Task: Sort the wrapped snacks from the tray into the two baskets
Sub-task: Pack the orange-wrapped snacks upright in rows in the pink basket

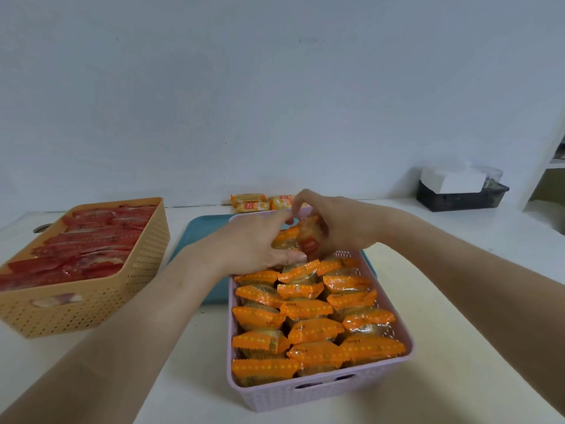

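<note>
While my left hand (253, 240) and right hand (333, 221), fingers curled, both pinch one orange-wrapped snack (298, 237) above the far end of the lilac basket (321, 393), the writing on its red label (309, 246) is too blurred to read

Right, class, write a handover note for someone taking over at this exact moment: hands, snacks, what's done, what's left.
Left hand and right hand: both have a grip on one orange-wrapped snack above the far end of the lilac basket.
Done: lilac basket packed with rows of orange packets; tan basket full of red packets.
Teal tray: no snacks on its visible part.
Left: set the held snack in; a few loose orange snacks lie by the wall behind the tray.
</note>
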`<state>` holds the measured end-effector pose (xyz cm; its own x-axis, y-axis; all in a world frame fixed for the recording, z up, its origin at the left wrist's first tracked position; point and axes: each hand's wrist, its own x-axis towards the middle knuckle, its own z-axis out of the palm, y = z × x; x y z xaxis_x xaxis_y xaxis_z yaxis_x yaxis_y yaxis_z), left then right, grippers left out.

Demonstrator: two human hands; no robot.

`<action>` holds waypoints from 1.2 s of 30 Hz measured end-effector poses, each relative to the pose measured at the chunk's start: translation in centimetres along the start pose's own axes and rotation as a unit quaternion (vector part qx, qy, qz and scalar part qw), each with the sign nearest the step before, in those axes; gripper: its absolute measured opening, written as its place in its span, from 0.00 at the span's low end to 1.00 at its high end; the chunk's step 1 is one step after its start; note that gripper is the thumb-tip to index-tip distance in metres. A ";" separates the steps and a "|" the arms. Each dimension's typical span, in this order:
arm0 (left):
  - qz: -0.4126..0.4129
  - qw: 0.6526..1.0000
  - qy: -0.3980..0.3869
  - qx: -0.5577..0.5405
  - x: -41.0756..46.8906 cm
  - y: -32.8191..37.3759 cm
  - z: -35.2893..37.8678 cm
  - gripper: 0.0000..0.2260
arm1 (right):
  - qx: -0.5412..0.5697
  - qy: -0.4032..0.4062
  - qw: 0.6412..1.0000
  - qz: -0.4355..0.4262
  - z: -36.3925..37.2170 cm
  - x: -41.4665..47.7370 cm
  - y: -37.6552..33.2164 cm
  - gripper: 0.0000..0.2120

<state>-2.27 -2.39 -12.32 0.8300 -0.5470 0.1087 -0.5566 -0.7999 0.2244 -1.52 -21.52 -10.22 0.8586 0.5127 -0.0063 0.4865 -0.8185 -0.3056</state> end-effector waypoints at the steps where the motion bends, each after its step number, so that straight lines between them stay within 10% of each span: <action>1: -0.006 1.000 0.005 -0.014 -0.1 0.1 0.0 0.32 | 0.036 0.015 0.999 -0.007 0.0 -0.5 0.2 0.32; 11: 0.013 0.997 -0.073 -0.035 -0.5 0.4 -0.5 0.32 | 0.057 0.055 0.997 -0.004 0.0 -3.3 0.7 0.08; 20: 0.031 0.983 -0.158 -0.092 -0.7 0.6 -1.1 0.30 | 0.078 0.034 0.996 -0.031 -0.5 -3.8 0.7 0.12; 25: -0.019 0.927 0.221 -0.304 -0.6 -1.1 -3.6 0.10 | 0.387 0.274 0.879 0.045 -1.6 -2.3 3.0 0.05; 29: -0.173 0.825 0.379 -0.381 1.7 -5.7 -2.9 0.13 | 0.409 0.253 0.860 0.170 -0.2 2.0 6.7 0.05; 33: -0.261 0.885 0.265 -0.280 6.0 -10.2 1.0 0.07 | 0.340 0.154 0.904 0.209 2.3 6.7 8.7 0.23; 36: -0.286 0.933 0.153 -0.158 9.3 -12.5 3.1 0.25 | 0.284 0.116 0.928 0.213 3.3 10.1 9.4 0.34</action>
<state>12.34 1.78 -17.13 0.9860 0.0827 0.1447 -0.0207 -0.8004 0.5991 11.21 -23.23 -16.26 0.9971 0.0511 -0.0566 -0.0116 -0.6317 -0.7752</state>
